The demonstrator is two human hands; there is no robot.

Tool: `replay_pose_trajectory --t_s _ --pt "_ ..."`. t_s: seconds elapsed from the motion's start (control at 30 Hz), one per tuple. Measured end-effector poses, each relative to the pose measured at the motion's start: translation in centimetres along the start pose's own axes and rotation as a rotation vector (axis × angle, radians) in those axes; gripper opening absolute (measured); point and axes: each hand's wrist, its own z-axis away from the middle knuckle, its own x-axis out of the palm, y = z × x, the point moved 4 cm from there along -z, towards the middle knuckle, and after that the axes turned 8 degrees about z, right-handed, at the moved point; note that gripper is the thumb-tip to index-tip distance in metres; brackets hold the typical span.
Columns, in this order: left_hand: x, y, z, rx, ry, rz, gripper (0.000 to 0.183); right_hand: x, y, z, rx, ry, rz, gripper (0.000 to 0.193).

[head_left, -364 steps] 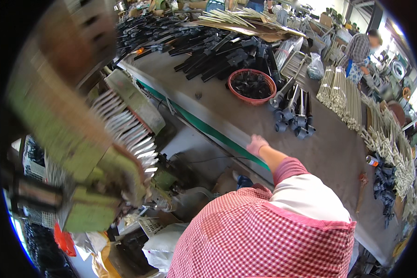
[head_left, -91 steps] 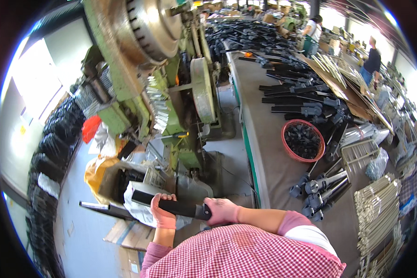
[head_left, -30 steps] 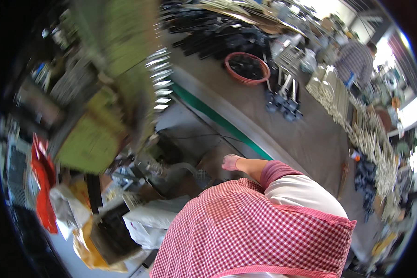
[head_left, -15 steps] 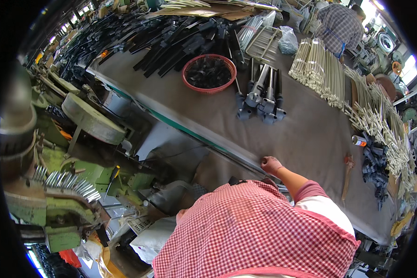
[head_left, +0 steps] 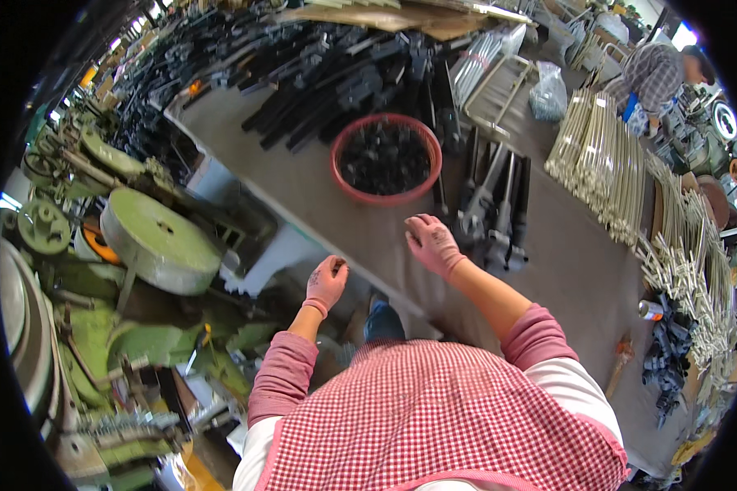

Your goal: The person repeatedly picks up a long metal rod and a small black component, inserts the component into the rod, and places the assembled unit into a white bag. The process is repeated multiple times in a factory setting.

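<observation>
Both my hands wear thin pink gloves. My right hand (head_left: 434,245) hovers over the brown tabletop (head_left: 303,192), just below the red plastic basket (head_left: 439,155). Its fingers are loosely bent, thumb apart, and nothing shows in them. In front of the table's edge, to the left, hangs my left hand (head_left: 327,284), fingers loosely curled and no held thing visible. Small black parts (head_left: 385,155) fill the basket. Right of it lies a cluster of grey-black tubes with bracket heads (head_left: 495,213), nearest to my right hand.
Long black parts (head_left: 303,90) are heaped at the far left of the table. Bundled pale rods (head_left: 602,159) lie at the right, with dark brackets (head_left: 666,360) and a can (head_left: 650,310) nearer. Green machinery (head_left: 162,241) stands at left. A person (head_left: 651,78) bends at far right.
I have come nearer to the basket, which appears larger. My right hand has moved off the table edge, forward and left. My left hand, mostly hidden before, now shows in full.
</observation>
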Motion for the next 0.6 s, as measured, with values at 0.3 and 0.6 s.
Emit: replay_pose_trajectory --t_s 0.3,0.6 --pt "4.0 4.8 -25.8 0.391 -0.063 -0.346 0.045 10.6 6.4 -12.6 0.434 -0.921 0.403 0.046" --pt "6.4 3.7 -34.4 0.198 -0.524 -0.624 0.042 13.1 7.6 -15.3 0.537 -1.295 0.618 0.076"
